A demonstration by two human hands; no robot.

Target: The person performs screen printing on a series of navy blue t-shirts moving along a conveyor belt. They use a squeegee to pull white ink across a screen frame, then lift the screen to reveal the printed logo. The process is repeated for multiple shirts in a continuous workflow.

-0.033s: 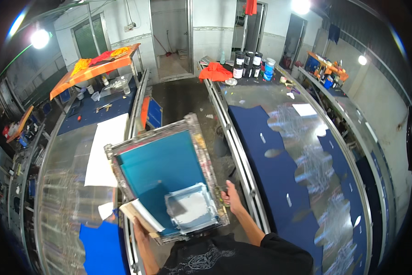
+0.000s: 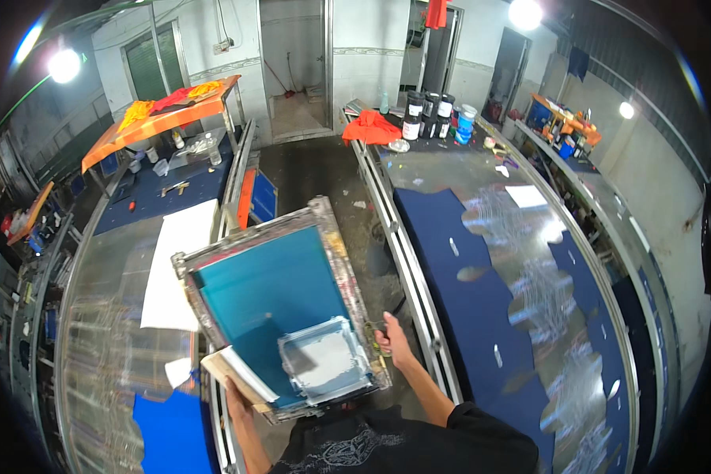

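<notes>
In front of my body I carry a tilted screen-printing frame (image 2: 341,272) with a paint-smeared border and teal mesh (image 2: 268,276). White ink edges a pale square patch (image 2: 328,365) at the mesh's near end. My left hand (image 2: 238,400) is closed at the near left corner, around a squeegee (image 2: 241,373) with a wooden handle lying against the frame; its fingertips are mostly hidden underneath. At the right side, my right hand (image 2: 396,344) has its fingers curled round a small metal handle on the frame's edge, thumb up.
Long print tables flank the aisle. The left one bears white sheets (image 2: 177,268) and blue fabric (image 2: 169,430); the right one has navy fabric pieces (image 2: 442,261), ink tubs (image 2: 414,114) and a red cloth (image 2: 371,128). A blue framed panel (image 2: 263,197) leans beside the left table.
The frame, with the squeegee and both hands, has shifted slightly left in view. The whole scene has also moved a little, and both grips look the same.
</notes>
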